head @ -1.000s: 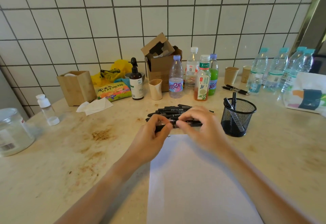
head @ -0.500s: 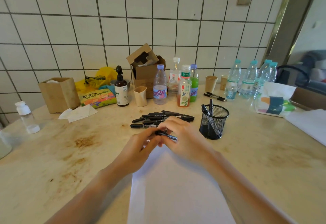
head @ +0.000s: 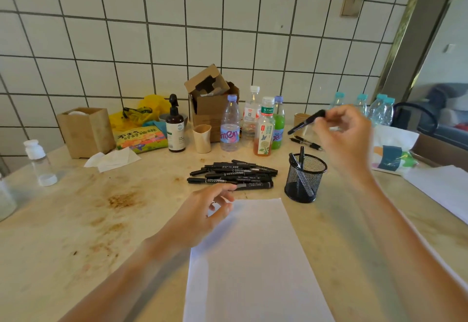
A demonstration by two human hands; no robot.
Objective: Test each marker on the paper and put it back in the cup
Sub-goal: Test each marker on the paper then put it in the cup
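My right hand (head: pixel 339 134) is raised above and behind the black mesh cup (head: pixel 305 179), pinching a black marker (head: pixel 305 122) that slants down to the left. Two markers stand in the cup. A pile of several black markers (head: pixel 233 174) lies on the table left of the cup. My left hand (head: pixel 205 210) hovers with loosely curled fingers over the top left corner of the white paper (head: pixel 253 258), just in front of the pile, holding nothing that I can see.
Behind the pile stand several drink bottles (head: pixel 263 129), a paper cup (head: pixel 202 138), a pump bottle (head: pixel 175 129) and a cardboard box (head: pixel 210 103). Two pens (head: pixel 306 143) lie behind the mesh cup. More water bottles (head: pixel 377 108) and a bag (head: pixel 392 152) are at the right.
My hands have parted: the right one lifted the marker up and to the right, above the cup. The left hand let go and stayed by the paper's corner. The view tilted up.
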